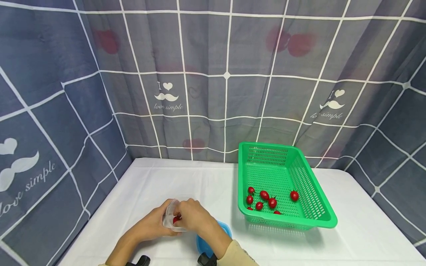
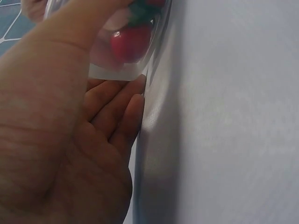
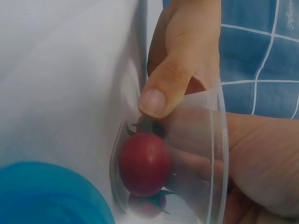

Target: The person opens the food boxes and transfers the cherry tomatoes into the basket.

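Observation:
In the head view my left hand (image 1: 154, 222) grips a clear plastic tub (image 1: 169, 214), tilted on its side with its mouth toward the right. Its thumb lies on the tub's outer wall in the right wrist view, and the other fingers (image 2: 124, 112) curl underneath in the left wrist view. My right hand (image 1: 194, 218) reaches into the mouth, its fingers around a red cherry tomato (image 3: 145, 163). Another cherry tomato (image 3: 148, 206) with green stalk leaves lies beside it inside. The tub wall blurs the right fingertips.
A green plastic basket (image 1: 244, 177) stands at the right, with several cherry tomatoes (image 1: 272, 202) inside. Under my right forearm lies a round-cornered blue lid or dish (image 1: 226, 228). White cloth (image 1: 159, 173) covers the table; a grey checked curtain (image 1: 206, 92) hangs behind and at both sides.

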Available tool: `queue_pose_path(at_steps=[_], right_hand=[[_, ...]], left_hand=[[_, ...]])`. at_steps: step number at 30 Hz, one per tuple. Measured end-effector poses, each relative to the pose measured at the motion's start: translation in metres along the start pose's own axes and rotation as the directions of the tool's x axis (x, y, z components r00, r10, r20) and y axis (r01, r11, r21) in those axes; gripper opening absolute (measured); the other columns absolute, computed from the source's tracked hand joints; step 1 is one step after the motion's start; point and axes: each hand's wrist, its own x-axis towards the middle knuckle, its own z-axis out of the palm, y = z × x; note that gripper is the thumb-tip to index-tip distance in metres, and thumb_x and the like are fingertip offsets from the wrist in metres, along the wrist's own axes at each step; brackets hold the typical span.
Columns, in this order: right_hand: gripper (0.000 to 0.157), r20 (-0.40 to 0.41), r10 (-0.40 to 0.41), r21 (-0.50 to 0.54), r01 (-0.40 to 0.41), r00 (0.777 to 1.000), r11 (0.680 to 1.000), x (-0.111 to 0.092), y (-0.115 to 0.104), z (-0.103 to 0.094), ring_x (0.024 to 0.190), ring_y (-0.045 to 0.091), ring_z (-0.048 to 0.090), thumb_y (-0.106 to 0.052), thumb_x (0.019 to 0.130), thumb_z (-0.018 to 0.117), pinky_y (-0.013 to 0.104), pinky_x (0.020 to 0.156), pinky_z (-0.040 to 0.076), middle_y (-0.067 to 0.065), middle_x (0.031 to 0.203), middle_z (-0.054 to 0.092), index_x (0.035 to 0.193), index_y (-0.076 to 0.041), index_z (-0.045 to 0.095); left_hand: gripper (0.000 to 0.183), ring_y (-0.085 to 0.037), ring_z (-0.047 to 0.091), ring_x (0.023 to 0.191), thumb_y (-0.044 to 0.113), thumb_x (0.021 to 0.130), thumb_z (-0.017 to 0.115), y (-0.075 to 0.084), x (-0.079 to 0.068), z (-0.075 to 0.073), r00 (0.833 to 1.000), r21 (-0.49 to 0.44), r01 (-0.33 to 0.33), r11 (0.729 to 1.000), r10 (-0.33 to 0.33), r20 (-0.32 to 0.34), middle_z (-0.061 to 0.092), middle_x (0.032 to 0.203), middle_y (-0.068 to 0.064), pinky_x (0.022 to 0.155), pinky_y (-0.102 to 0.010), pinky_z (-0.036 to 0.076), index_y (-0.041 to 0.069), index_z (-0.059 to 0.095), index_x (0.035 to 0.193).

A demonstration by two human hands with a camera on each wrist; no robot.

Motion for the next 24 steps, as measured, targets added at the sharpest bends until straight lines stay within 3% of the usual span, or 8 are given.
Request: queue_pose_path(at_steps=[7, 13, 19, 24], right_hand=[[0.014, -0.03, -0.023, -0.023, 0.022, 0.999, 0.999, 0.0, 0.002, 0.001, 0.057, -0.003, 0.05, -0.02, 0.083, 0.088, 0.011, 0.052, 0.04, -0.014, 0.063, 0.066, 0.073, -0.018, 0.077], [0.017, -0.046, -0.035, 0.005, 0.035, 0.998, 0.999, 0.0, 0.003, -0.004, 0.056, -0.001, 0.046, -0.018, 0.083, 0.086, 0.012, 0.05, 0.038, -0.013, 0.062, 0.061, 0.073, -0.017, 0.073], [0.008, -0.06, -0.012, 0.069, 0.016, 0.998, 0.997, -0.003, 0.001, -0.018, 0.06, 0.0, 0.051, -0.015, 0.084, 0.084, 0.013, 0.055, 0.042, -0.01, 0.07, 0.066, 0.087, -0.013, 0.078], [0.016, -0.109, -0.022, 0.102, 0.033, 0.994, 0.994, -0.009, -0.002, -0.038, 0.07, -0.002, 0.063, -0.016, 0.087, 0.083, 0.009, 0.059, 0.047, -0.005, 0.085, 0.076, 0.102, -0.011, 0.08]], left_hand=[[0.087, -0.008, 0.063, 0.111, 0.041, 0.076, 0.092, -0.001, 0.0, 0.0, 1.0, -0.002, -0.021, 1.0, 0.021, -0.009, 0.067, 0.126, 0.008, 0.096, -0.028, 0.05, 0.022, 0.044, 0.146], [0.088, -0.008, 0.062, 0.113, 0.042, 0.077, 0.091, -0.002, 0.001, 0.0, 0.999, -0.004, -0.034, 0.999, 0.034, -0.01, 0.066, 0.129, 0.006, 0.097, -0.027, 0.051, 0.022, 0.043, 0.148], [0.088, -0.01, 0.062, 0.113, 0.043, 0.076, 0.091, -0.002, 0.001, 0.0, 0.999, -0.01, -0.03, 0.999, 0.03, -0.012, 0.065, 0.132, 0.005, 0.096, -0.028, 0.051, 0.022, 0.043, 0.147], [0.087, -0.01, 0.063, 0.11, 0.044, 0.075, 0.092, -0.002, 0.001, 0.001, 0.999, 0.009, -0.033, 0.999, 0.033, -0.026, 0.065, 0.13, 0.007, 0.093, -0.029, 0.051, 0.025, 0.044, 0.145]])
